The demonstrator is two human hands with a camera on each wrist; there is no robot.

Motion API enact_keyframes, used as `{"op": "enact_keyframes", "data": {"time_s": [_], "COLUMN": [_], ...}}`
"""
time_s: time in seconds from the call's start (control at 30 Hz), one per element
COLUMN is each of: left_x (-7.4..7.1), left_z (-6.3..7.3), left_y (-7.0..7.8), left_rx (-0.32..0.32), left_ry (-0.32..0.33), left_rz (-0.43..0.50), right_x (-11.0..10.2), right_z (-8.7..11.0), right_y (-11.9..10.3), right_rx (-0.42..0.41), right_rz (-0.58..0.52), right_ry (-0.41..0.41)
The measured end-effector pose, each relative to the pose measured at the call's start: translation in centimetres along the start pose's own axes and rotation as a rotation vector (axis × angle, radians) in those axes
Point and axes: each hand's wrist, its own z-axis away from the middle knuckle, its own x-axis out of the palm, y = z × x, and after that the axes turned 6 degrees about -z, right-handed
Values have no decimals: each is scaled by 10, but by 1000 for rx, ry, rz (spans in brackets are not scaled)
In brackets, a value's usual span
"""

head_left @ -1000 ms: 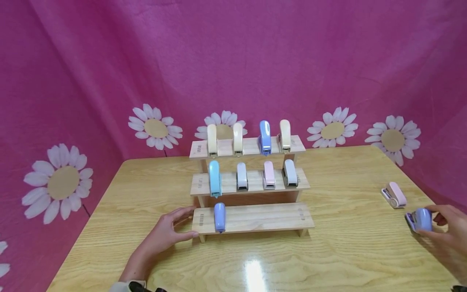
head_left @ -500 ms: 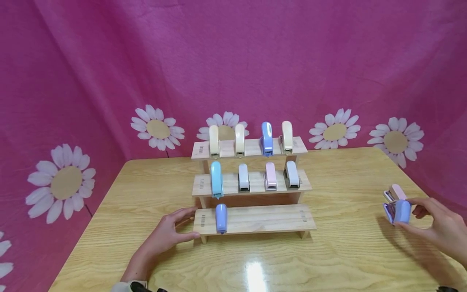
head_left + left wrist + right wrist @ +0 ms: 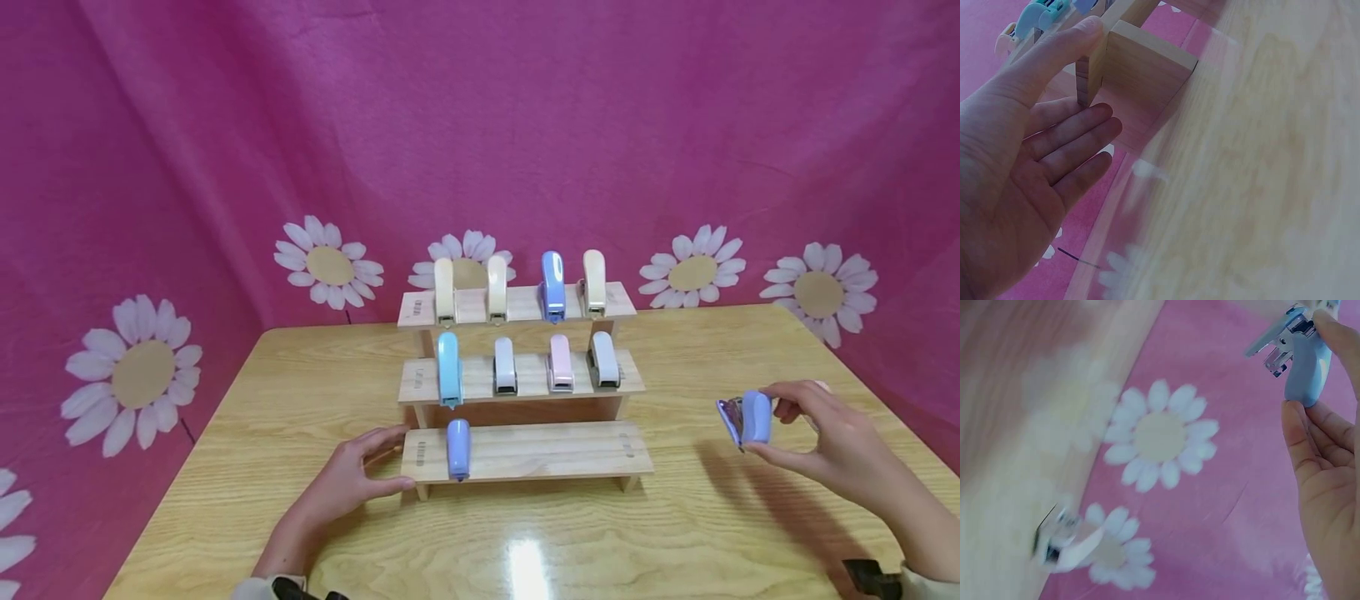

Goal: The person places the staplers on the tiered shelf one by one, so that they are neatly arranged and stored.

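Note:
In the head view my right hand (image 3: 843,437) pinches a periwinkle-blue stapler (image 3: 757,417) between thumb and fingers, raised above the table right of the stand. The right wrist view shows that stapler (image 3: 1310,369) with its metal parts facing out. My left hand (image 3: 348,475) holds the left end of the bottom step of a three-tier wooden display stand (image 3: 555,450), thumb at the front and fingers behind. In the left wrist view the step's end (image 3: 1141,69) lies between thumb and fingers. A single periwinkle stapler (image 3: 459,448) stands at the left of that step.
Several staplers stand on the upper tiers, including a light blue one (image 3: 450,369), a pink one (image 3: 560,362) and a cream one (image 3: 595,283). Behind the right hand another pink stapler (image 3: 1082,547) lies on the table (image 3: 720,533). A magenta daisy-print cloth (image 3: 480,125) hangs behind.
My right hand has lifted the periwinkle stapler off the table and carried it left toward the stand, passing in front of the pink stapler. The left hand stays at the stand's end.

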Motion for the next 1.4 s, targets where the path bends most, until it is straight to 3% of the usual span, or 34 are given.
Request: {"op": "enact_keyframes", "data": {"time_s": [0.23,0.63,0.93,1.2,1.4], "left_x": [0,-2,-2,-3,-2], "left_z": [-1,-1,0,-1,-1], "left_y": [-2,0,0,0,-1], "left_rx": [-45,-11,-1,-14,-9], "left_ry": [-4,-40,-39,-45,-44], "left_rz": [2,58,70,46,41], "right_x": [14,45,71,100,114], "right_z": [-28,-62,-78,-87,-89], "right_y": [-30,-73,-102,-121,-130], "right_rx": [-89,-195,-258,-312,-283], "right_rz": [-67,-187,-226,-200,-169], "right_ry": [-3,-52,-137,-143,-162]}}
